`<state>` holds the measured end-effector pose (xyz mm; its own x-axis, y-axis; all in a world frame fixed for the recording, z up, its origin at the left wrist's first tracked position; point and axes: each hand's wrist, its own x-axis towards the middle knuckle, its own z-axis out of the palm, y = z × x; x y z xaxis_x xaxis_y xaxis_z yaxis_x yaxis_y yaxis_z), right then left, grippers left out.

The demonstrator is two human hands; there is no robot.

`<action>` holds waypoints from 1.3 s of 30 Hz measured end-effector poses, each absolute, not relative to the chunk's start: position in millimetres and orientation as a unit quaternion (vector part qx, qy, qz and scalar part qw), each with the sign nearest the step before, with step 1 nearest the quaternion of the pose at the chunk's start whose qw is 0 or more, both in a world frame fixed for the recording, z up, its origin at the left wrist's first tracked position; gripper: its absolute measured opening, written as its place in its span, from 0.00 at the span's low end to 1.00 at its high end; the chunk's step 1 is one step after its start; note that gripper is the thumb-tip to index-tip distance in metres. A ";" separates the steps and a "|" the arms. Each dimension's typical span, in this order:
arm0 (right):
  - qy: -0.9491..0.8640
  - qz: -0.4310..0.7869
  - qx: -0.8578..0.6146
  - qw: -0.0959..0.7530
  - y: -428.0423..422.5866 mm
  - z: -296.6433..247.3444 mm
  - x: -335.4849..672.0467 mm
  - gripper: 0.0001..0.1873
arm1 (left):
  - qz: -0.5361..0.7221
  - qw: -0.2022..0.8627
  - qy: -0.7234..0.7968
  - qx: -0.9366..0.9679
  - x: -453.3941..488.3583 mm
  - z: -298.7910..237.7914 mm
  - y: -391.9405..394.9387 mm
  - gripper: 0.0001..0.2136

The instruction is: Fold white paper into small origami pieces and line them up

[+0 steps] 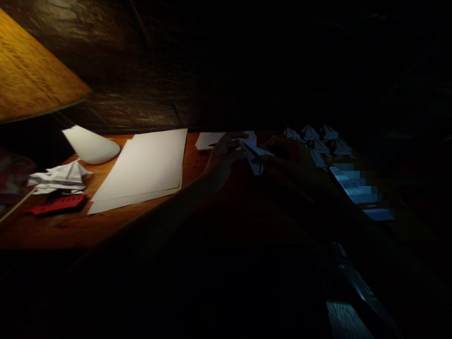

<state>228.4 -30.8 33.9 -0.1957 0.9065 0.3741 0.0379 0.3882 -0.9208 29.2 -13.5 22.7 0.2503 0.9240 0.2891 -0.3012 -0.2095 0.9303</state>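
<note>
In dim light, my left hand [224,157] and my right hand [287,155] meet over the wooden table [70,226]. Between them is a small folded white paper piece [254,157]. The fingers of both hands are curled and pinched on it. A sheet of white paper [208,140] lies flat just beyond my left hand. My forearms are dark and mostly in shadow.
A stack of plain white sheets [141,169] lies to the left. Farther left are a white cone-shaped object [90,146], crumpled folded paper [58,178] and a red flat object [58,205]. Several folded paper figures [318,141] sit at the right. A lampshade [28,80] hangs at upper left.
</note>
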 end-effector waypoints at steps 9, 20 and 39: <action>-0.679 0.406 -0.348 0.503 -28.9 31.8 228.0 0.24 | 0.565 0.457 0.323 0.606 29.2 25.5 -16.5 0.09; -0.672 0.411 -0.343 0.511 -31.5 34.9 227.2 0.22 | 0.573 0.468 0.316 0.595 28.1 21.8 -14.8 0.09; -0.680 0.413 -0.354 0.492 -31.9 30.1 223.1 0.20 | 0.580 0.517 0.329 0.537 32.0 16.7 -13.8 0.04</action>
<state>223.1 -31.9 30.1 -0.2668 0.8873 0.3763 0.0746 0.4083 -0.9098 32.0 -13.8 16.7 0.1112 0.9531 0.2816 -0.2455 -0.2483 0.9371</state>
